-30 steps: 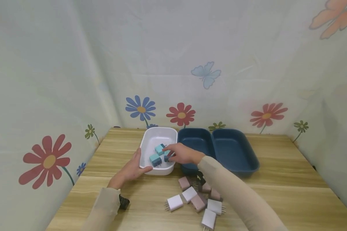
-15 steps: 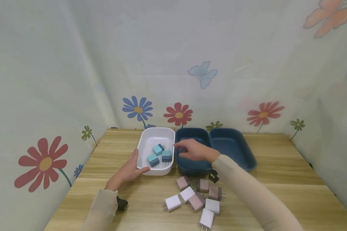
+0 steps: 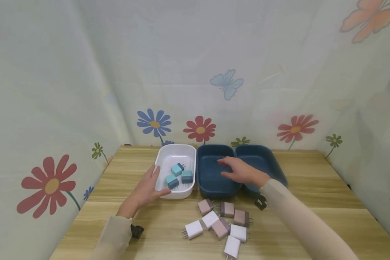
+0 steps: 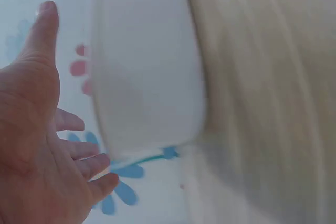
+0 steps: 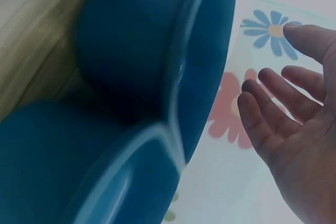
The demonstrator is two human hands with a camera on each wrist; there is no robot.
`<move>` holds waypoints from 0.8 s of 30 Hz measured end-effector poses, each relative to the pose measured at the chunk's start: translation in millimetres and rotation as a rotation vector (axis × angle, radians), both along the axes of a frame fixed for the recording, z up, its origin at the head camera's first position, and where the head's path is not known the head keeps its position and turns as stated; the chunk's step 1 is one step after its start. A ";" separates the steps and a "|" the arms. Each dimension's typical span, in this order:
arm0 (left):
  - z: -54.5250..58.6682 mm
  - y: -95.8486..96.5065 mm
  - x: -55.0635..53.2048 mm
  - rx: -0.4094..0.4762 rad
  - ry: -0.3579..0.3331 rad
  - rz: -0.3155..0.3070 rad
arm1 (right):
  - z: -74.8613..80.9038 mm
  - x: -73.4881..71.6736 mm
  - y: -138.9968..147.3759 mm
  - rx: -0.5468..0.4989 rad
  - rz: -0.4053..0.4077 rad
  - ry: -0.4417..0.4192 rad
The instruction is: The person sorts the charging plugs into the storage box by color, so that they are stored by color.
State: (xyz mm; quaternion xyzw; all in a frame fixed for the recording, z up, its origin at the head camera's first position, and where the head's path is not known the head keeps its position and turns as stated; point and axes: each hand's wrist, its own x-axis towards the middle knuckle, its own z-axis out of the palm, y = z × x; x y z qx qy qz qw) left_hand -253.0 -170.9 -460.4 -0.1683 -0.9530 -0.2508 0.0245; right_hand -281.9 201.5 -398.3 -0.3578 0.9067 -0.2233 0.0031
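Note:
Three teal-and-navy plug chargers (image 3: 177,169) lie in a white box (image 3: 176,195) at the left of a row of boxes. My left hand (image 3: 144,193) is spread at this box's near left corner; in the left wrist view its fingers are relaxed and hold nothing. Above the middle dark blue box (image 3: 211,189), my right hand (image 3: 242,170) hovers with loosely bent fingers and nothing between them. The right wrist view shows this right hand (image 5: 294,108) apart from the blue rims. In front of the boxes lie several pink chargers (image 3: 227,209) and several white chargers (image 3: 193,229).
A second dark blue box (image 3: 258,159) adjoins the middle one on its right, partly behind the right forearm. All stand on a wood-grain table (image 3: 312,195). A flower-printed curtain (image 3: 273,90) hangs behind the table.
My right hand lets go of a teal charger in the white box, then moves right over the blue boxes. My left hand loosens from the white box's corner. The loose chargers stay put.

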 end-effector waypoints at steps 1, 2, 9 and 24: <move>4.0 3.2 2.5 -0.014 0.009 -0.012 | -1.0 1.1 3.9 0.019 -0.019 0.008; 8.4 6.9 5.2 -0.025 0.021 -0.028 | -2.6 1.8 7.8 0.035 -0.037 0.016; 29.7 37.6 24.8 -0.005 0.076 -0.196 | -12.4 11.1 28.3 0.125 -0.146 0.028; 22.2 79.8 52.4 -0.107 -0.014 -0.612 | -33.2 15.6 45.5 0.153 -0.178 -0.083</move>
